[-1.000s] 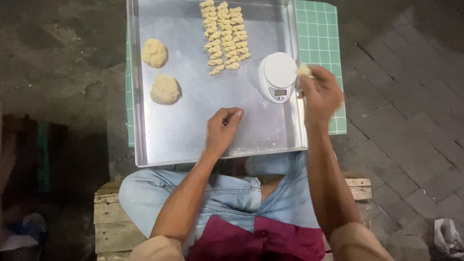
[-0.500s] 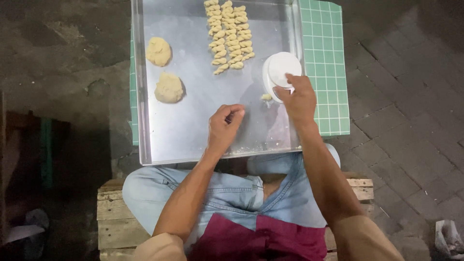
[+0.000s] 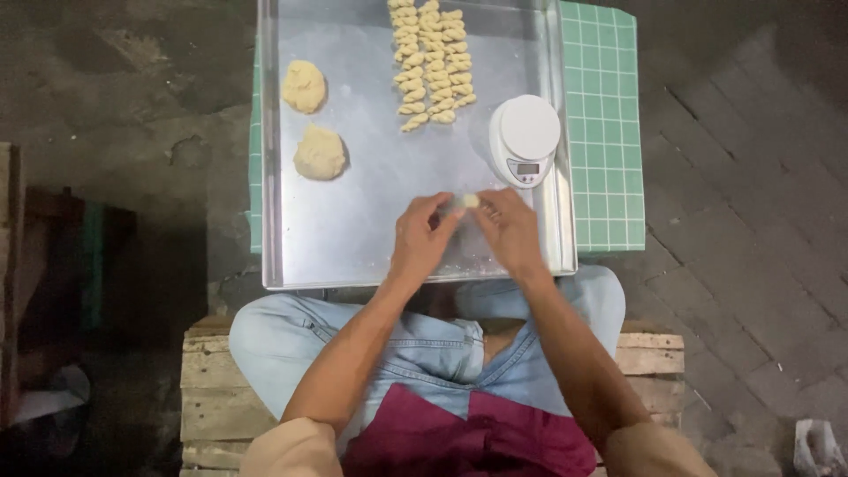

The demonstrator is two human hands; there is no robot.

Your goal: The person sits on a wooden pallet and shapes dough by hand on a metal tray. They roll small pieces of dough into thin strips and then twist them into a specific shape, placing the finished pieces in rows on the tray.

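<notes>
A small pale piece of dough (image 3: 470,200) is pinched between the fingertips of my left hand (image 3: 422,237) and my right hand (image 3: 511,230), just above the near part of a large metal tray (image 3: 353,238). Both hands meet in front of a small white kitchen scale (image 3: 526,138) standing at the tray's right side. Two rough dough lumps (image 3: 305,86) (image 3: 320,152) lie at the tray's left. Several twisted dough pieces (image 3: 430,62) are lined up in rows at the far middle.
The tray rests on a green gridded mat (image 3: 605,132) over a dark stone floor. I sit on a wooden pallet seat (image 3: 212,389), knees under the tray's near edge. Dark clutter lies at the left.
My right hand came from the scale toward the middle carrying the dough piece. My left hand rose from the tray to meet it, and both now pinch the piece.
</notes>
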